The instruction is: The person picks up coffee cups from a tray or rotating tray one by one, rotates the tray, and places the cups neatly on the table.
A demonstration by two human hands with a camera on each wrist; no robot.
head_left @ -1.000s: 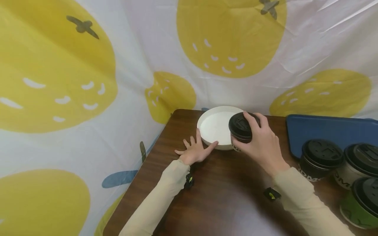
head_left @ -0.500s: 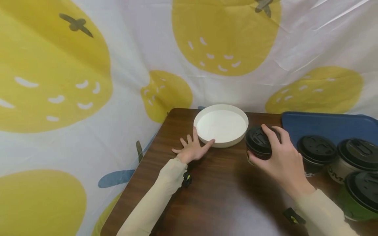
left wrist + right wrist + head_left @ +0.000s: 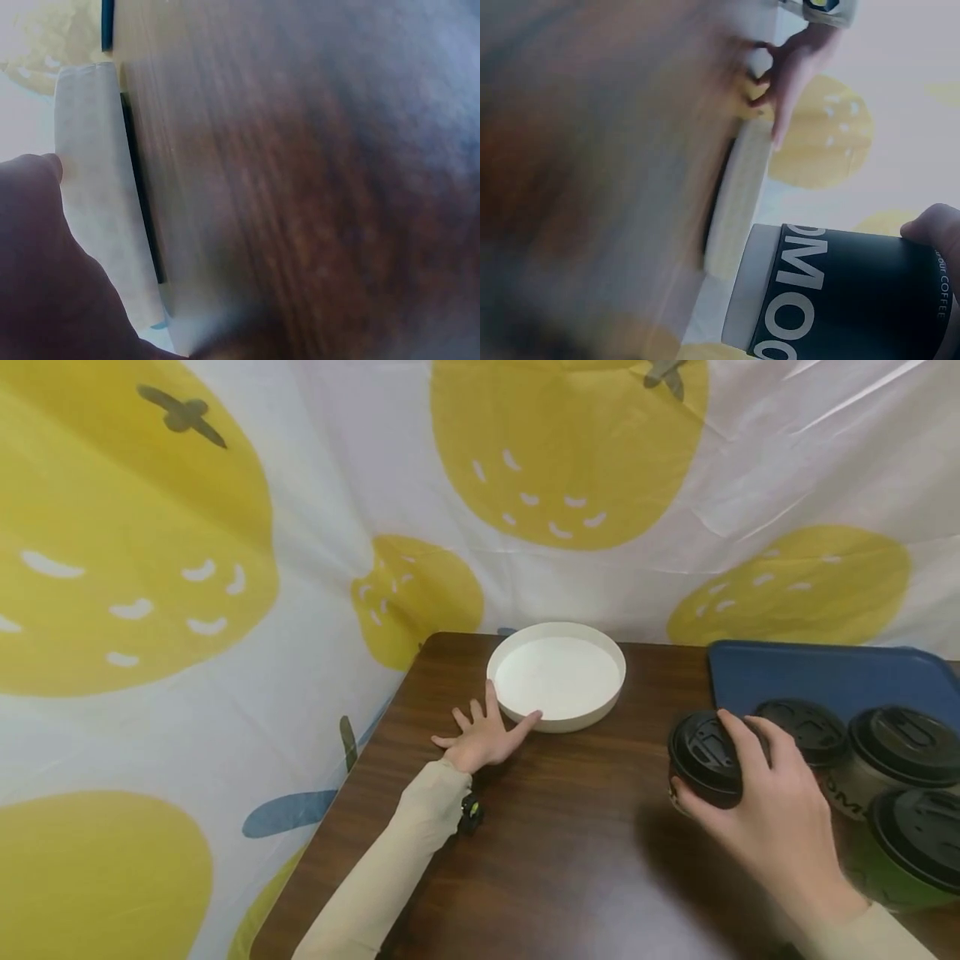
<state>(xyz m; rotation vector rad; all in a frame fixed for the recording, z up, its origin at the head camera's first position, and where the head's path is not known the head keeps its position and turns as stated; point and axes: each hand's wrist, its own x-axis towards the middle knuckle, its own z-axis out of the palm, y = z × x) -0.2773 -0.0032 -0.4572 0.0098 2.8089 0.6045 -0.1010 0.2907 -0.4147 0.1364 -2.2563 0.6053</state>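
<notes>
My right hand (image 3: 787, 818) grips a takeaway coffee cup (image 3: 703, 752) by its upper part, thumb on the near side and fingers over the black lid. Its dark sleeve with large white letters and a pale base (image 3: 754, 289) show in the right wrist view. The cup is held over the table, right of a shallow white round dish (image 3: 558, 677). At that dish's near left side, my left hand (image 3: 480, 742) has its fingers spread, thumb and index fingertips at the rim. The left wrist view shows the dish's pale side wall (image 3: 101, 180) beside the thumb.
A blue tray (image 3: 817, 664) lies at the back right. Just in front of it stand several lidded cups: a dark one (image 3: 806, 731), a white one (image 3: 903, 747) and a green one (image 3: 911, 852). A lemon-print curtain (image 3: 360, 460) hangs behind the brown table (image 3: 540, 835).
My right hand has carried the coffee cup from over the white dish to the right and nearer, toward the other cups. My left hand has stayed at the dish rim.
</notes>
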